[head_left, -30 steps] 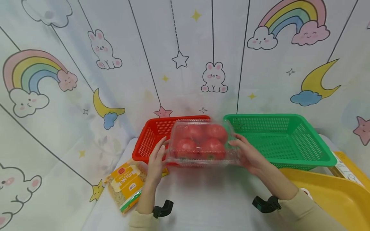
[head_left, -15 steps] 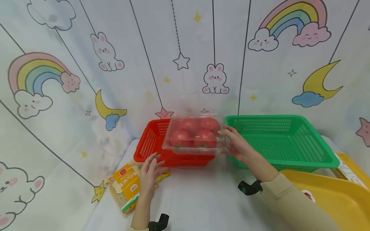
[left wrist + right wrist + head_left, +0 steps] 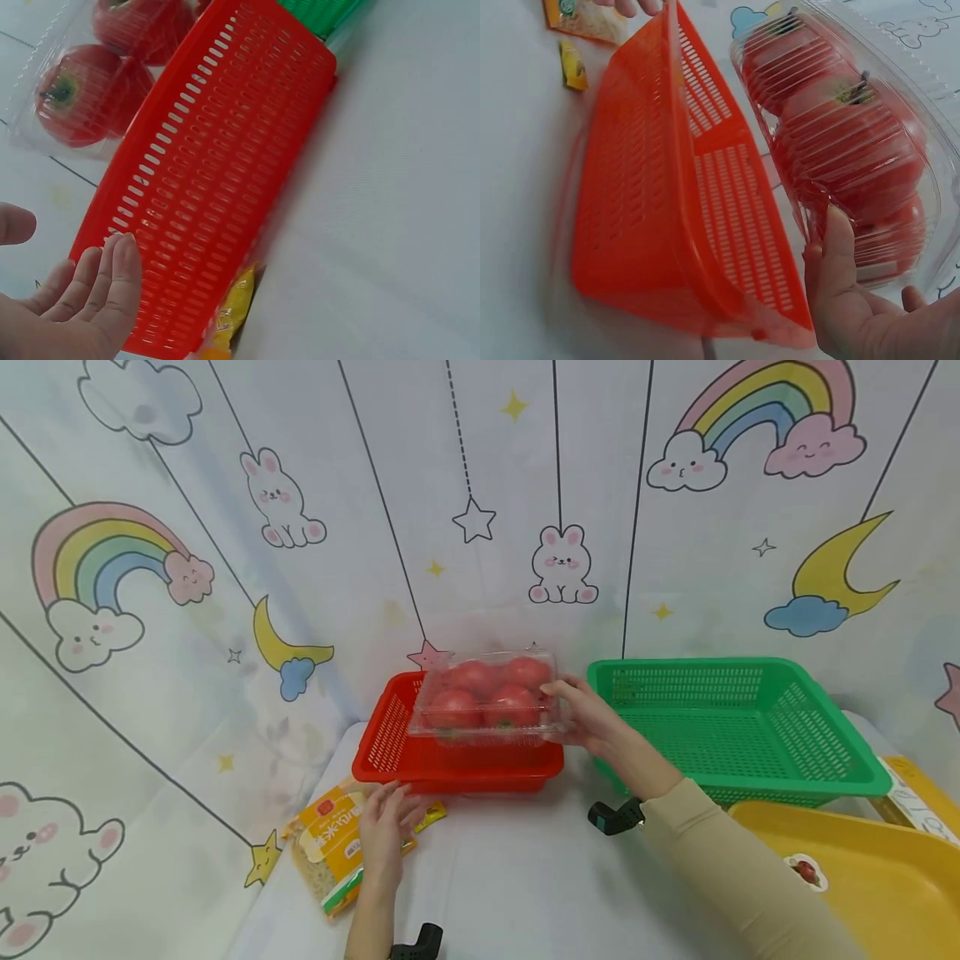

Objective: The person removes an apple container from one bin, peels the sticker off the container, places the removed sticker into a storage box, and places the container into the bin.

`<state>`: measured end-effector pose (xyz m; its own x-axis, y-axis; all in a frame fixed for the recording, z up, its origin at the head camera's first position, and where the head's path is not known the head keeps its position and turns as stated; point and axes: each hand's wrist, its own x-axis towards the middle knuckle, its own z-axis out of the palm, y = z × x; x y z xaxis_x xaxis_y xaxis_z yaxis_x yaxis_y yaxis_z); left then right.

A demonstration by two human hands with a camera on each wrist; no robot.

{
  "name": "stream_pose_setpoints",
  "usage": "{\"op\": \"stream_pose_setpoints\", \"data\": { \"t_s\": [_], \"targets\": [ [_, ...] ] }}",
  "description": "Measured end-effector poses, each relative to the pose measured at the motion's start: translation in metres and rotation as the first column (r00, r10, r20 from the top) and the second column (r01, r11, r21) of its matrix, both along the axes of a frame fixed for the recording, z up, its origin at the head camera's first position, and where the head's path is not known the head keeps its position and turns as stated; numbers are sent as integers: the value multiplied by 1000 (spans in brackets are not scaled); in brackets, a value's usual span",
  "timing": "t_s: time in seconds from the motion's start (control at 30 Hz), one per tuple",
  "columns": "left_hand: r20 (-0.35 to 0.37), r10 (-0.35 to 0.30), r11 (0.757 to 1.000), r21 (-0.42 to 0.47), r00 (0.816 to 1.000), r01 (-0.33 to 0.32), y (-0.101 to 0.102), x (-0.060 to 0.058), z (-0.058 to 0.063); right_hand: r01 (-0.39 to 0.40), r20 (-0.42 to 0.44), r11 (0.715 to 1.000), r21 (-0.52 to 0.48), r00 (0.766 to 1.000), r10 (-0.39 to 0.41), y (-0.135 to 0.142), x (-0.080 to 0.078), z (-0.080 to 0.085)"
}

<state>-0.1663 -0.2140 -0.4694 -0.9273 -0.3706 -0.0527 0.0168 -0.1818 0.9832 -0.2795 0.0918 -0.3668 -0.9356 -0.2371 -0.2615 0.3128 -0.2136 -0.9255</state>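
Observation:
My right hand (image 3: 588,714) grips the right end of a clear plastic clamshell box (image 3: 422,714) with several red tomatoes (image 3: 513,703) inside. The box is held over the red basket (image 3: 465,778), slightly tilted. In the right wrist view the thumb (image 3: 838,240) presses on the ribbed plastic beside the tomatoes (image 3: 847,142), while the box hangs above the basket's inside. My left hand (image 3: 386,831) holds nothing, its fingers relaxed at the basket's front left corner. Seen from the left wrist, those fingers (image 3: 120,285) overlap the basket's perforated wall (image 3: 202,165).
A green basket (image 3: 705,739) stands right of the red one. At the front right lies a yellow tray (image 3: 885,893) with a round sticker (image 3: 806,872). An orange-labelled food bag (image 3: 330,839) and a small yellow packet (image 3: 431,815) lie around the left hand. A patterned cloth hangs behind.
The left hand has let go of the tomato box and dropped down and left. The right hand has carried the box left and slightly farther back over the red basket.

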Motion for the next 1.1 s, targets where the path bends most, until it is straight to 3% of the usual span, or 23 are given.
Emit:
{"op": "stream_pose_setpoints", "data": {
  "t_s": [0.2,0.33,0.63,0.77,1.1],
  "targets": [
    [45,-2,993,116,999,-4,0,-2,-2,-10,9,1000,-5,1000,10,-16,-12,2],
    [62,18,976,216,998,-31,0,-8,-3,-17,21,1000,-12,1000,17,-26,-18,3],
    [49,91,898,427,995,-103,-1,-28,-8,-9,51,1000,2,999,9,-47,-34,-9],
    [37,122,875,467,992,-125,0,-33,-10,0,82,1000,-24,997,2,-56,-41,-22],
    [16,175,864,477,984,-161,4,-38,-15,-9,129,1000,-5,992,9,-73,-48,-42]
  ]
}}
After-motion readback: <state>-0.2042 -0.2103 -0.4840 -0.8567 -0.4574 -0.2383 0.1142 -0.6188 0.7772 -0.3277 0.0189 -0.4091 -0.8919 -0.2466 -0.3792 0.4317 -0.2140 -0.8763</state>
